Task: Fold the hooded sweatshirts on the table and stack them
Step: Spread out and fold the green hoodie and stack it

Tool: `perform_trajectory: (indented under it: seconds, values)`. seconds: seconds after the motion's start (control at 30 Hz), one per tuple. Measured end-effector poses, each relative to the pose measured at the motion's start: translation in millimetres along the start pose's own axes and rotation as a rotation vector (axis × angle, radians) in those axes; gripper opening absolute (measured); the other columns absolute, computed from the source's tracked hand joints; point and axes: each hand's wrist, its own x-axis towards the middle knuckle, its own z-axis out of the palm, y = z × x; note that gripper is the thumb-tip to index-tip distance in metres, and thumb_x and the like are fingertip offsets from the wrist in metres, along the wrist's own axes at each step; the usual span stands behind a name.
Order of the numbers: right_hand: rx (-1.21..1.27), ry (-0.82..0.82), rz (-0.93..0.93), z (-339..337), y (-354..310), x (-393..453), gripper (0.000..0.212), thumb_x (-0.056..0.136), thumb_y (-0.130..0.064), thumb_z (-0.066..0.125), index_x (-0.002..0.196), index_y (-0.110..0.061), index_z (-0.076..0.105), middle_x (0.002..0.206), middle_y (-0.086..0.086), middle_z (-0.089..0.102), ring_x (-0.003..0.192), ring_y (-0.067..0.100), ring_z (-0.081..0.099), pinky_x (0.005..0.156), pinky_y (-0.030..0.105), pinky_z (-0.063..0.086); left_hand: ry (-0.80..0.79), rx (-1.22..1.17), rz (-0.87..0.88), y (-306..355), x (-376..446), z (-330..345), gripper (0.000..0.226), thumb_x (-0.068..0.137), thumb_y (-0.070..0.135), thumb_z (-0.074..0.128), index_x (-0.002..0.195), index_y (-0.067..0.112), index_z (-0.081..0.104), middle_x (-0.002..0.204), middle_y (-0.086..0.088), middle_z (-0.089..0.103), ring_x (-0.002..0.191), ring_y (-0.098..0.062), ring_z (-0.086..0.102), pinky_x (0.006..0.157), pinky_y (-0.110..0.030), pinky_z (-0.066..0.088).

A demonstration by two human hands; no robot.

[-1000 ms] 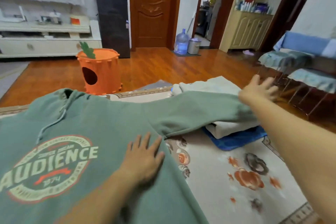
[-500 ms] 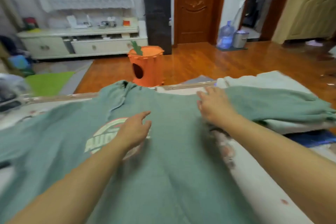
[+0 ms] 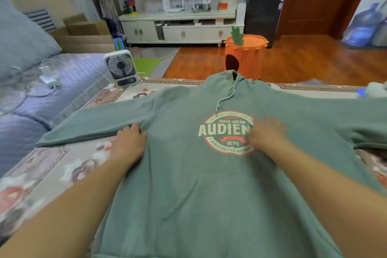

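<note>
Table (image 3: pixel 48 165): one sweatshirt (image 3: pixel 188 195), two hands (image 3: pixel 129 142).

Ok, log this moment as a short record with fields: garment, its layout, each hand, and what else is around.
garment: green hooded sweatshirt, front up, round AUDIENCE print on the chest
layout: spread flat on the patterned table cover, both sleeves stretched out sideways, hood pointing away from the person
left hand: left hand rests where the left-side sleeve meets the body, fingers bent at the seam
right hand: right hand lies flat on the chest print, blurred
folding: not yet begun
nearby: small white fan at the table's far left corner; orange carrot-shaped bin on the floor beyond
</note>
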Motion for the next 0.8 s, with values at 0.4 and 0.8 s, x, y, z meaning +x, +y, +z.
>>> perform_trajectory:
  seconds: [0.4,0.8]
  values:
    - [0.185,0.003,-0.337,30.8,-7.4,-2.1,0.053,0.107,-0.045,0.033,0.156,-0.025,0.032,0.166,0.005,0.018,0.153,0.024,0.011,0.122,0.038,0.006,0.078,0.102,0.157,2.0,-6.2,-7.0,0.020,0.100,0.021,0.046,0.117,0.010,0.044,0.120,-0.021,0.052,0.114,-0.043,0.054,0.087,-0.055,0.048]
    - [0.126,0.308,-0.020,51.8,88.3,-88.5,0.055,0.102,-0.046,0.036,0.146,-0.014,0.045,0.154,0.023,0.037,0.141,0.045,0.031,0.119,0.052,0.020,0.094,0.120,0.129,-50.6,-154.7,-13.2,0.016,0.095,0.004,0.049,0.110,0.008,0.049,0.092,-0.026,0.064,0.081,-0.044,0.065,0.065,-0.052,0.053]
